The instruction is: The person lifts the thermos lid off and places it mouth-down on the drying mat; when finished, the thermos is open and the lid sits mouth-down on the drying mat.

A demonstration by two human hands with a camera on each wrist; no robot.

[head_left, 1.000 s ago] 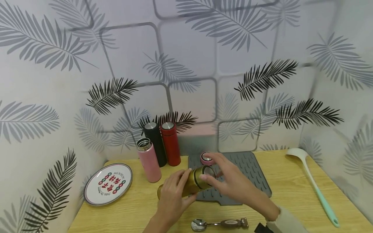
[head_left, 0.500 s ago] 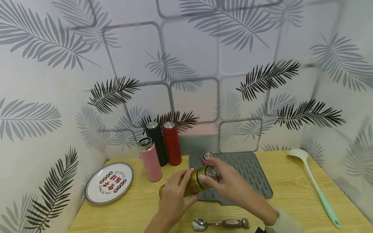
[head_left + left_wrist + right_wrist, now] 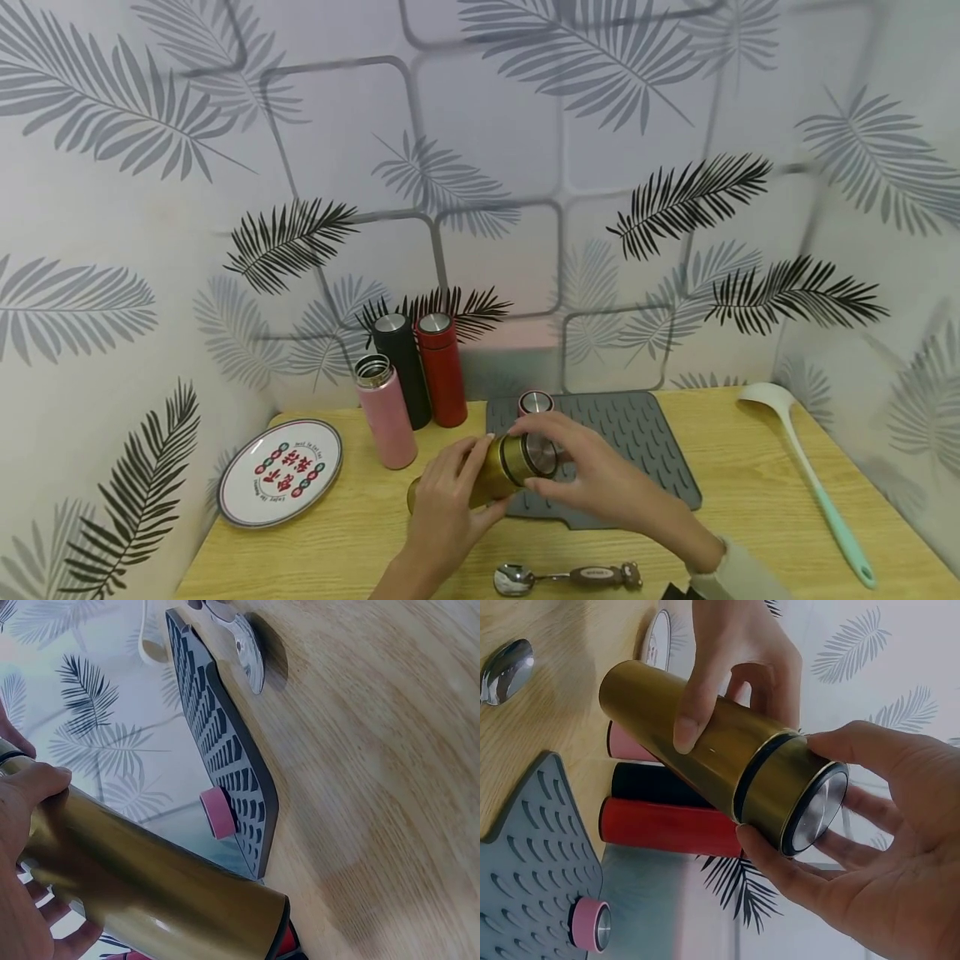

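Note:
A gold thermos (image 3: 697,742) is held tilted above the table, its capped end toward the right. My left hand (image 3: 448,500) grips its body, with the thumb along one side and the fingers round the other in the right wrist view. At the top end, my right hand (image 3: 600,475) pinches the thermos lid (image 3: 793,796) between thumb and fingers. The lid has a steel disc on its end and a dark ring beneath it. Behind the right fingers, a pink lid (image 3: 591,924) lies on the grey ridged mat (image 3: 630,442). An uncapped pink thermos (image 3: 387,417) stands left of my hands.
Black (image 3: 402,371) and red (image 3: 442,371) capped thermoses stand by the back wall. A white plate with red lettering (image 3: 315,492) lies left. A spoon (image 3: 570,577) lies near the front, and a green-handled ladle (image 3: 821,492) lies along the right side.
The right hand has shifted its fingers round the gold thermos lid, the index finger now on its upper side and the thumb lower. The left hand keeps its grip.

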